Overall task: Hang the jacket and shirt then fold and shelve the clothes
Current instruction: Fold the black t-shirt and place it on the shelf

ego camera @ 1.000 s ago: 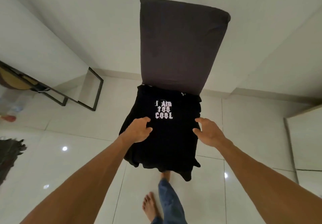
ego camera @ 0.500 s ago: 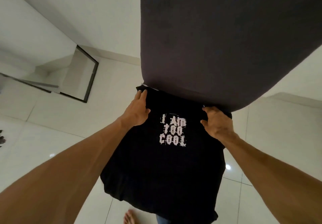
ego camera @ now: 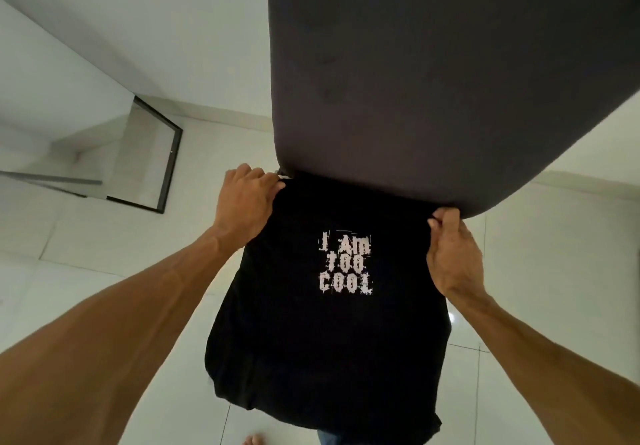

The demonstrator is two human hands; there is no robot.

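The black T-shirt point(ego camera: 322, 340), printed in white with "I AM TOO COOL", lies spread print-up, its top corners pinched by the left hand point(ego camera: 247, 199) and the right hand point(ego camera: 453, 254), its lower part draping down toward the wrists.

Both bare arms reach forward, the left hand point(ego camera: 247, 199) and right hand point(ego camera: 453, 254) each closed in a grip.

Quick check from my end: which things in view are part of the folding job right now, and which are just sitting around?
In the job:
black T-shirt, printed "I AM TOO COOL"
left hand, gripping its top left corner
right hand, gripping its top right corner
dark grey chair, on which the shirt lies

Just lying about:
black-framed mirror leaning against the wall
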